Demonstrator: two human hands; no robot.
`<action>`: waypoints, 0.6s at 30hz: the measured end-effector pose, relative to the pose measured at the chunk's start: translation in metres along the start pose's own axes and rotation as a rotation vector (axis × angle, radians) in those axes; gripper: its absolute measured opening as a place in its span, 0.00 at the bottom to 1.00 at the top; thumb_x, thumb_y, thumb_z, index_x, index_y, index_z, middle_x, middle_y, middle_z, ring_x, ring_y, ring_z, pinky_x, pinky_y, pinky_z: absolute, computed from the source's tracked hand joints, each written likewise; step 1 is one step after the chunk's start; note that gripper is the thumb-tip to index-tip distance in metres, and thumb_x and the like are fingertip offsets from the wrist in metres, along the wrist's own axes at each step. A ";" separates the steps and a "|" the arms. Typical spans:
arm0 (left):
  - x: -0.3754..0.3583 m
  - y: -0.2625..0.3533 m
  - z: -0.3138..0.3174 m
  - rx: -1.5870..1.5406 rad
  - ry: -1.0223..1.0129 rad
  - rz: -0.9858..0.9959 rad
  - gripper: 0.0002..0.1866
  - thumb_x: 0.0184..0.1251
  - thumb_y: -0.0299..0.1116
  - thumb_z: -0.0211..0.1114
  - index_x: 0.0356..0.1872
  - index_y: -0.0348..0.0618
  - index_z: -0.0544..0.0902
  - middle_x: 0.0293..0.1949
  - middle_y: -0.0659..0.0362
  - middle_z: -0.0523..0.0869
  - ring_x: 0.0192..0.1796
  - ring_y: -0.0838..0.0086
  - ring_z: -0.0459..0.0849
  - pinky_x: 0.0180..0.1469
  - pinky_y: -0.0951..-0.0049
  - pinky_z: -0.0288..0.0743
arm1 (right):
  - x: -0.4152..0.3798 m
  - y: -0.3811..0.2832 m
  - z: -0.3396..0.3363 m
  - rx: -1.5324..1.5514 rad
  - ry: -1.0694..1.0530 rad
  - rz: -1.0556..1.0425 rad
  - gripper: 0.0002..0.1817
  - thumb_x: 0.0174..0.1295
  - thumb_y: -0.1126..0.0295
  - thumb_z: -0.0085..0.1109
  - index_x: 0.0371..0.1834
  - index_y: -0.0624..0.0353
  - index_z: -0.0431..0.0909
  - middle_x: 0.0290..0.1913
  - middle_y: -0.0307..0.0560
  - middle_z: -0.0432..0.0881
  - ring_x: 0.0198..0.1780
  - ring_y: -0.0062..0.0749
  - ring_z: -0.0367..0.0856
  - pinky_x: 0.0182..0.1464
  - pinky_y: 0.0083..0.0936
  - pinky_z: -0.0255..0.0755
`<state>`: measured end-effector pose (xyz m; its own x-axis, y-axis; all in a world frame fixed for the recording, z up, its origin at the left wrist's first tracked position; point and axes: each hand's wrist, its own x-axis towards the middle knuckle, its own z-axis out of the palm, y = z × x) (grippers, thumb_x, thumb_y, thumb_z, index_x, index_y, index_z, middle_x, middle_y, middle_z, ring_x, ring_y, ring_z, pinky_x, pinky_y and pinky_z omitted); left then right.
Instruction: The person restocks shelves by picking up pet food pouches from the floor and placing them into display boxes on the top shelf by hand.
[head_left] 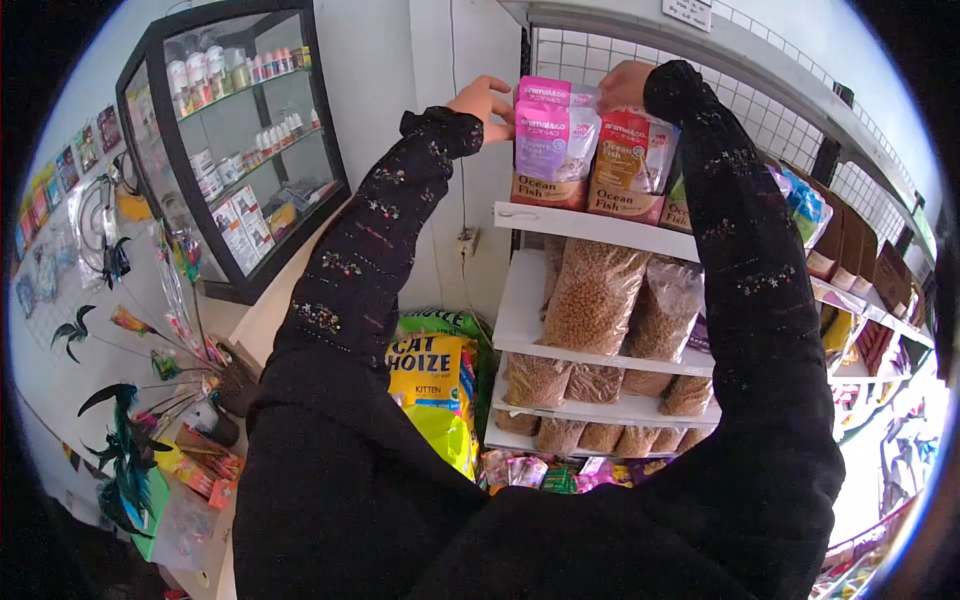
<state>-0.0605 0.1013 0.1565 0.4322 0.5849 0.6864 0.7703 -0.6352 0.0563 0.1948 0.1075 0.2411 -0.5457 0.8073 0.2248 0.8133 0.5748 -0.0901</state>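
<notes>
On the top shelf, my left hand (pixel 485 103) is at the left edge of the pink and purple Ocean Fish pouches, its fingers apart and curved toward them. The front pink pouch (pixel 556 150) stands upright, with another pink pouch (pixel 545 91) showing just behind it. My right hand (pixel 624 86) reaches in above a red Ocean Fish pouch (pixel 628 160), close to the right edge of the rear pink pouch. Its fingertips are partly hidden behind the pouches, so its grip does not show.
Lower shelves hold clear bags of brown kibble (pixel 592 295). Large yellow Cat Choize bags (pixel 430 375) stand below left. At left are a glass cabinet (pixel 240 150) with bottles and feathered cat toys (pixel 125 440). More packets (pixel 800 205) fill the shelving at right.
</notes>
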 end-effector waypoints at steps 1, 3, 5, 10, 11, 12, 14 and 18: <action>0.001 -0.002 -0.002 -0.030 -0.007 -0.004 0.13 0.45 0.34 0.68 0.36 0.49 0.83 0.51 0.55 0.70 0.54 0.63 0.68 0.56 0.66 0.63 | -0.001 0.000 0.000 -0.002 0.001 0.001 0.14 0.47 0.61 0.61 0.18 0.60 0.75 0.13 0.37 0.71 0.20 0.20 0.67 0.25 0.22 0.63; 0.000 -0.004 -0.002 -0.044 0.022 0.000 0.13 0.45 0.34 0.68 0.36 0.49 0.83 0.51 0.55 0.70 0.55 0.63 0.68 0.56 0.66 0.63 | -0.003 0.001 0.001 -0.012 0.072 -0.099 0.13 0.48 0.61 0.60 0.18 0.60 0.75 0.13 0.36 0.70 0.19 0.19 0.66 0.25 0.23 0.62; 0.001 -0.005 0.003 -0.083 0.071 0.004 0.12 0.45 0.33 0.68 0.35 0.49 0.83 0.52 0.55 0.69 0.55 0.63 0.69 0.56 0.67 0.63 | -0.005 0.004 0.004 -0.014 0.107 -0.139 0.13 0.48 0.61 0.60 0.18 0.60 0.74 0.13 0.35 0.69 0.19 0.19 0.65 0.25 0.23 0.62; 0.006 0.004 -0.002 -0.005 -0.008 0.051 0.11 0.46 0.32 0.67 0.35 0.49 0.83 0.52 0.56 0.69 0.55 0.65 0.68 0.56 0.67 0.64 | -0.001 0.003 0.008 -0.037 0.101 -0.134 0.12 0.50 0.63 0.58 0.17 0.60 0.74 0.13 0.35 0.68 0.19 0.19 0.63 0.25 0.23 0.62; 0.006 0.005 -0.001 -0.044 -0.012 0.044 0.12 0.46 0.32 0.67 0.35 0.48 0.83 0.51 0.56 0.69 0.55 0.65 0.69 0.56 0.67 0.64 | 0.001 0.004 0.009 -0.026 0.089 -0.138 0.12 0.50 0.63 0.57 0.18 0.60 0.74 0.13 0.35 0.68 0.19 0.19 0.63 0.25 0.23 0.62; 0.003 0.005 0.001 -0.083 -0.020 0.035 0.12 0.46 0.32 0.67 0.36 0.47 0.83 0.51 0.56 0.68 0.54 0.66 0.70 0.55 0.68 0.65 | 0.002 0.005 0.011 -0.012 0.075 -0.142 0.12 0.50 0.63 0.57 0.18 0.60 0.74 0.13 0.35 0.68 0.19 0.19 0.63 0.25 0.23 0.62; -0.001 0.004 0.001 -0.122 -0.033 0.018 0.12 0.46 0.32 0.67 0.36 0.47 0.83 0.51 0.56 0.68 0.53 0.66 0.71 0.55 0.68 0.65 | 0.005 0.007 0.014 0.012 0.052 -0.140 0.11 0.49 0.64 0.57 0.18 0.60 0.74 0.14 0.35 0.69 0.20 0.19 0.64 0.26 0.23 0.63; 0.004 0.002 0.000 -0.172 -0.110 0.031 0.14 0.46 0.32 0.68 0.38 0.46 0.82 0.52 0.56 0.67 0.49 0.66 0.74 0.54 0.68 0.66 | 0.001 0.006 0.016 0.068 0.035 -0.130 0.10 0.48 0.64 0.56 0.20 0.59 0.75 0.15 0.34 0.72 0.20 0.19 0.67 0.27 0.21 0.65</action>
<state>-0.0573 0.1018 0.1593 0.5106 0.6092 0.6067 0.6684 -0.7251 0.1656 0.1957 0.1142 0.2251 -0.6371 0.7209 0.2728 0.7199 0.6830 -0.1235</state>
